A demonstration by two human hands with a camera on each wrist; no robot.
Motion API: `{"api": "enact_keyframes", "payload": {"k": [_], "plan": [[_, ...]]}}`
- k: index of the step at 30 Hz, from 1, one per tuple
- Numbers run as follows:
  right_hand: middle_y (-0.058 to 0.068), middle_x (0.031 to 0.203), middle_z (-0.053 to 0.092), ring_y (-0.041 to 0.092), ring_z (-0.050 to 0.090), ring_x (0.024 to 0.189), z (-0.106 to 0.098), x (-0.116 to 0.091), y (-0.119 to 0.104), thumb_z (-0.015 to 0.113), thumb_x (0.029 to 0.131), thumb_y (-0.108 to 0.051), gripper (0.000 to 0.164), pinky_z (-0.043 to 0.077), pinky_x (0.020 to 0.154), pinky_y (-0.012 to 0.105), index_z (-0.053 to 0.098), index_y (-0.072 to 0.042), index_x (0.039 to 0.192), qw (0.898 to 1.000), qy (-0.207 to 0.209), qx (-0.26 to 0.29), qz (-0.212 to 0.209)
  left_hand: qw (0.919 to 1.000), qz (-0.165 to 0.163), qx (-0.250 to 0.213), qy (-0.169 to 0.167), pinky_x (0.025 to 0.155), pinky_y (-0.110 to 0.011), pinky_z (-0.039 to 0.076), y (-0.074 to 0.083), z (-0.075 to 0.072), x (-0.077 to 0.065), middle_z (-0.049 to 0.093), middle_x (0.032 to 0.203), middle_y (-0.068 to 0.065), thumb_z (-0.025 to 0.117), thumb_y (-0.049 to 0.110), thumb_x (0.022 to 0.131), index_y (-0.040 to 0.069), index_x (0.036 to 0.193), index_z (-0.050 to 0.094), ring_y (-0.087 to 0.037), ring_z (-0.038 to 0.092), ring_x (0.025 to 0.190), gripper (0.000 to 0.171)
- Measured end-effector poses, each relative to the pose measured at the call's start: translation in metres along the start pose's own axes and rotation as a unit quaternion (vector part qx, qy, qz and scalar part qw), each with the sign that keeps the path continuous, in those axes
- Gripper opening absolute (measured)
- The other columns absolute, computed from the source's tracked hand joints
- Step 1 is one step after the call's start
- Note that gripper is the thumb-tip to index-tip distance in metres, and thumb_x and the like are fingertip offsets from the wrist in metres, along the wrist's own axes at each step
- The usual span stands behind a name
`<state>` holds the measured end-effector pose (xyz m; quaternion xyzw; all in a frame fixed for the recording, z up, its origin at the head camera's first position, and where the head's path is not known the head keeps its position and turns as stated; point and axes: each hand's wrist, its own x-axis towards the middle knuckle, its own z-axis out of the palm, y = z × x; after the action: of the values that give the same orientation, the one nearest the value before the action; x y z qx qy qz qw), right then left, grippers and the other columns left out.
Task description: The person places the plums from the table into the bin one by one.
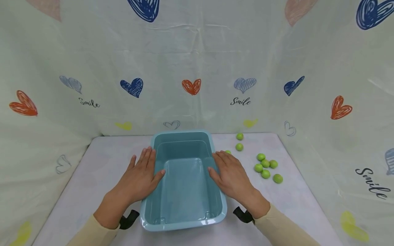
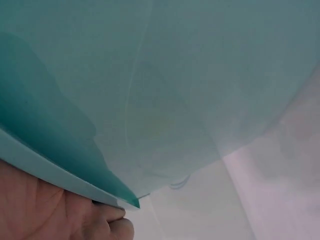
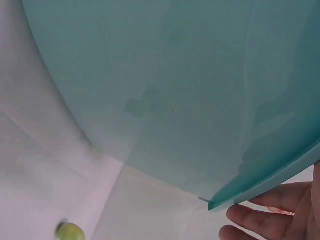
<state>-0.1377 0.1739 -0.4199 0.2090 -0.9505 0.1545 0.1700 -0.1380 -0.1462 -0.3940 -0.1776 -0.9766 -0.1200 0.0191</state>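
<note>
A light blue rectangular plastic basin (image 1: 184, 227) stands on the table with nothing inside it. My left hand (image 1: 138, 179) lies flat over its left rim, fingers straight and pointing away, the thumb reaching over the inside. On the opposite rim rests my right hand (image 1: 232, 177), its fingers extended and its thumb also over the inner side. Both wrist views are largely filled by the basin's outer wall (image 2: 200, 90), with the palm or fingers at the rim. One round green fruit (image 1: 228, 152) is partly hidden behind the right fingertips.
Several small round green fruits (image 1: 265, 164) lie loose on the table to the right of the basin, two of them (image 1: 239, 147) farther back. A white table (image 1: 101, 164) carries everything. A backdrop printed with hearts (image 1: 191, 87) rises behind and along both sides.
</note>
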Motion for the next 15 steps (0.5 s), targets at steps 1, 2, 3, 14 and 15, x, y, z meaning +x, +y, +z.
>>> {"api": "enact_keyframes", "payload": {"k": [1, 2, 3, 14, 15], "plan": [[0.022, 0.143, 0.065, 0.040, 0.057, 0.139, 0.000, 0.000, 0.001, 0.067, 0.103, -0.034, 0.054, 0.046, 0.114, 0.060, 0.063, 0.004, 0.141, 1.000, 0.002, -0.003, 0.001, 1.0000, 0.000, 0.000, 0.001, 0.123, -0.074, 0.019, 0.000, 0.000, 0.000, 0.023, 0.169, -0.034, 0.054, 0.040, 0.109, -0.013, 0.161, 0.023, -0.052, 0.021, 0.158, 0.081], [0.022, 0.142, 0.065, 0.040, 0.058, 0.138, 0.000, 0.000, 0.002, 0.067, 0.103, -0.034, 0.053, 0.046, 0.114, 0.060, 0.064, 0.004, 0.140, 1.000, 0.005, -0.005, 0.001, 1.0000, -0.001, 0.000, 0.002, 0.123, -0.074, 0.020, -0.001, 0.000, -0.001, 0.023, 0.168, -0.034, 0.054, 0.040, 0.109, -0.014, 0.161, 0.024, -0.052, 0.021, 0.157, 0.081], [0.021, 0.142, 0.066, 0.040, 0.058, 0.137, 0.000, -0.001, 0.004, 0.067, 0.103, -0.035, 0.053, 0.047, 0.113, 0.060, 0.064, 0.004, 0.139, 1.000, 0.009, -0.007, 0.002, 1.0000, -0.003, 0.002, 0.001, 0.123, -0.074, 0.020, -0.001, 0.000, -0.001, 0.023, 0.168, -0.034, 0.053, 0.040, 0.109, -0.014, 0.161, 0.024, -0.052, 0.022, 0.157, 0.080], [0.023, 0.120, 0.071, 0.042, 0.065, 0.115, 0.001, -0.026, 0.068, 0.079, 0.094, -0.022, 0.043, 0.053, 0.102, 0.058, 0.067, 0.006, 0.124, 0.994, 0.091, -0.062, 0.014, 1.0000, 0.003, -0.007, -0.005, 0.125, -0.068, 0.024, -0.004, -0.002, -0.003, 0.025, 0.168, -0.034, 0.047, 0.039, 0.111, -0.014, 0.160, 0.025, -0.050, 0.022, 0.158, 0.076], [0.024, 0.118, 0.071, 0.043, 0.065, 0.112, 0.000, -0.030, 0.077, 0.080, 0.092, -0.020, 0.042, 0.053, 0.100, 0.058, 0.067, 0.007, 0.122, 0.993, 0.098, -0.072, 0.011, 0.9999, 0.005, -0.012, -0.005, 0.125, -0.068, 0.024, -0.004, -0.001, -0.002, 0.025, 0.168, -0.034, 0.047, 0.039, 0.111, -0.014, 0.160, 0.025, -0.051, 0.021, 0.158, 0.076]]}}
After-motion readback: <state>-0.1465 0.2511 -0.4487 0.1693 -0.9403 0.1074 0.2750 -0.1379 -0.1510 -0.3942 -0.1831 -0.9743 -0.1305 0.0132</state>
